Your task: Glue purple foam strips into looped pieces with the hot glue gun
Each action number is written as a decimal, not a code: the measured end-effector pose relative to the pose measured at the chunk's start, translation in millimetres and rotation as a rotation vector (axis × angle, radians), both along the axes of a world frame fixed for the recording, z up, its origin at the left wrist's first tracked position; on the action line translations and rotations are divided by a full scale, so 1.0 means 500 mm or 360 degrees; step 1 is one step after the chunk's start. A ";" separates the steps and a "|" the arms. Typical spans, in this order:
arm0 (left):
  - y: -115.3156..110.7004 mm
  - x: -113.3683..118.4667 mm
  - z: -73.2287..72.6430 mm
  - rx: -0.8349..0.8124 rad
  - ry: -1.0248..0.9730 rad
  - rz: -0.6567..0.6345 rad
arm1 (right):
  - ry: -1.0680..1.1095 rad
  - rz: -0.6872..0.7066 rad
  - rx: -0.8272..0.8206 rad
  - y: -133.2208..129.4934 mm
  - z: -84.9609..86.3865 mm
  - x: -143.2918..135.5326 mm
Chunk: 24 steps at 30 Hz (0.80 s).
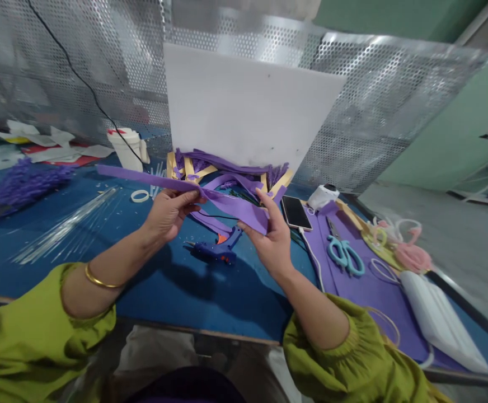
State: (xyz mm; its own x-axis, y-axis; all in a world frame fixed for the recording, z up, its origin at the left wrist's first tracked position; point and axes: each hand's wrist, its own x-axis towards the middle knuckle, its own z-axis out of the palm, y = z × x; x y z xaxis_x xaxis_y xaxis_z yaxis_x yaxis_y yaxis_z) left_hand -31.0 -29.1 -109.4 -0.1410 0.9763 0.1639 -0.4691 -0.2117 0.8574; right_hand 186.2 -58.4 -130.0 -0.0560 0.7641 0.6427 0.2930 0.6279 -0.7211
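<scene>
A long purple felt strip (238, 208) is stretched between my two hands above the blue table. My left hand (170, 211) pinches it near the middle, and a loose length runs out to the left. With thumb and fingers, my right hand (272, 239) grips the wider right end. Below the strip lies a dark blue glue gun (216, 249) with an orange trigger, touched by neither hand. Behind my hands, more purple strips and yellow pieces (188, 166) lie against the foot of a white board (252, 106).
To the right are a phone (296, 212) with a white cable, blue-handled scissors (345, 254), purple sheets (372, 313) and a white power strip (443, 319). Leftward lie clear glue sticks (65, 226), a tape ring (140, 196), purple flower sprigs (23, 184) and a white cup (125, 148).
</scene>
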 end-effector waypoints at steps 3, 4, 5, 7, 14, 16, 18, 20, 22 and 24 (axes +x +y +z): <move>0.002 0.001 -0.005 -0.0009 -0.0008 0.0030 | 0.0070 0.0056 0.0034 0.002 -0.003 0.009; 0.003 0.001 -0.006 -0.0008 -0.0013 0.0045 | 0.0089 0.0079 0.0023 0.002 -0.004 0.010; 0.004 0.002 -0.007 -0.0003 -0.0017 0.0058 | 0.0108 0.0101 0.0013 0.003 -0.005 0.011; 0.004 0.004 -0.010 0.0021 -0.0023 0.0080 | 0.0129 0.0139 -0.0001 0.005 -0.006 0.010; -0.010 0.017 -0.020 -0.0082 -0.0001 -0.0126 | 0.0126 -0.0155 0.0075 0.018 -0.007 0.008; -0.012 0.017 -0.022 -0.0164 -0.0031 -0.0223 | 0.0114 -0.0217 0.0096 0.021 -0.001 0.014; -0.012 0.016 -0.023 -0.0247 -0.0073 -0.0256 | 0.0039 -0.0204 0.0151 0.021 0.007 0.020; -0.010 0.014 -0.022 -0.0307 -0.0108 -0.0226 | -0.0082 -0.0183 0.0219 0.021 0.014 0.025; -0.007 0.012 -0.020 -0.0335 -0.0118 -0.0181 | -0.0188 -0.0199 0.0266 0.021 0.019 0.028; -0.006 0.011 -0.019 -0.0332 -0.0102 -0.0141 | -0.0224 -0.0244 0.0282 0.021 0.020 0.032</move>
State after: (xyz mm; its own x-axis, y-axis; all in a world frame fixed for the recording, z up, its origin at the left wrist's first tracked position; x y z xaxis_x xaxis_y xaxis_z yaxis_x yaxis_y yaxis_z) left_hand -25.3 -31.9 -118.7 -0.0571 0.9971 -0.0495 -0.5328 0.0114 0.8462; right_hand 202.0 -48.0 -119.9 -0.0464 0.6469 0.7611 0.4837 0.6812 -0.5495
